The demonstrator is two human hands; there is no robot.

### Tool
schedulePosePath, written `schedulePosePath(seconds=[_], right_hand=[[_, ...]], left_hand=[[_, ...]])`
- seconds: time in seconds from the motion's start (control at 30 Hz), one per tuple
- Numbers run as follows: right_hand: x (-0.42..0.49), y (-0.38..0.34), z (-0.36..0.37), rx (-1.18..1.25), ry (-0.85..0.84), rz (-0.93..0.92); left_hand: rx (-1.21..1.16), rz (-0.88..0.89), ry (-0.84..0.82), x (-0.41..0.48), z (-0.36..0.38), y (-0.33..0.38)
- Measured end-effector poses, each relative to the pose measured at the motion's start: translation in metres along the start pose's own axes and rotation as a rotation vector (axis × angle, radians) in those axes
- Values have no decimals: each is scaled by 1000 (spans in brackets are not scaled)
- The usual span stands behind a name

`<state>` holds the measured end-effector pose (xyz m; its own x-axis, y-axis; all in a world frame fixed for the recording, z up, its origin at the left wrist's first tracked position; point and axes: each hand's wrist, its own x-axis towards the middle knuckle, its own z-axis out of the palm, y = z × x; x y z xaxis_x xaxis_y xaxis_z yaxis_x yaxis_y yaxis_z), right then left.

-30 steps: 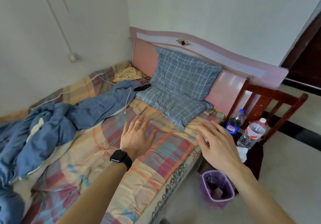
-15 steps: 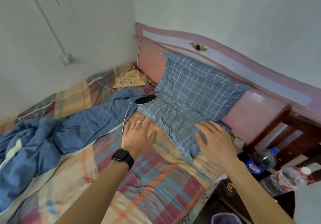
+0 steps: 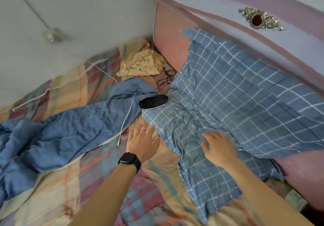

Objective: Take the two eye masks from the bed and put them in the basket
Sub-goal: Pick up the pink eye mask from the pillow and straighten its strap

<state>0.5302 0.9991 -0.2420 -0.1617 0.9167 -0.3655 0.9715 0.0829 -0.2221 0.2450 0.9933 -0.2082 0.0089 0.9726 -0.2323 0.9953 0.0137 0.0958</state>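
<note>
A black eye mask (image 3: 153,101) lies where the blue blanket meets the checked pillow, near the head of the bed. I see only this one mask; no basket is in view. My left hand (image 3: 142,141), with a ring and a black watch on the wrist, hovers open over the patchwork sheet a short way below the mask. My right hand (image 3: 218,148) is open with fingers spread over the lower checked pillow, to the right of the mask. Neither hand holds anything.
A crumpled blue blanket (image 3: 57,131) covers the left of the bed. Two blue checked pillows (image 3: 245,92) lean on the pink headboard (image 3: 173,38). A yellow cloth (image 3: 142,62) and dark cables (image 3: 165,78) lie in the far corner. A white cord (image 3: 127,118) crosses the blanket.
The view has swung left and closer to the bed's head; the chair, bottles and purple bin have left the frame. Both hands have moved forward toward the mask and pillow.
</note>
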Motion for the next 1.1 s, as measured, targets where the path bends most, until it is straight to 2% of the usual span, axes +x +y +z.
schedulePosePath(seconds=[0.17,0.27,0.4,0.57,0.67,0.8,0.9,1.0,1.03,1.1], right_hand=[[106,35,77,6,-226,65],[138,49,133,1,-321,100],[145,62,194,13,-221,79],[155,70,213,10,-183,72],[156,72,213,37,-186,69],[155,76,213,27,-258,98],[160,73,189,85,-379,111],[166,67,146,177,-512,130],[161,59,125,262,-507,150],[132,35,80,587,-415,188]], left_hand=[[71,-31,-134,102,58,8],[114,-23,-189,152,90,10],[155,-15,-190,214,124,6],[172,-84,-198,272,158,1],[132,-89,-120,278,168,5],[77,5,2,243,161,23],[-117,64,32,193,138,33],[-495,-31,47,140,104,42],[-621,-101,50,123,91,45],[-918,-266,17,89,60,51]])
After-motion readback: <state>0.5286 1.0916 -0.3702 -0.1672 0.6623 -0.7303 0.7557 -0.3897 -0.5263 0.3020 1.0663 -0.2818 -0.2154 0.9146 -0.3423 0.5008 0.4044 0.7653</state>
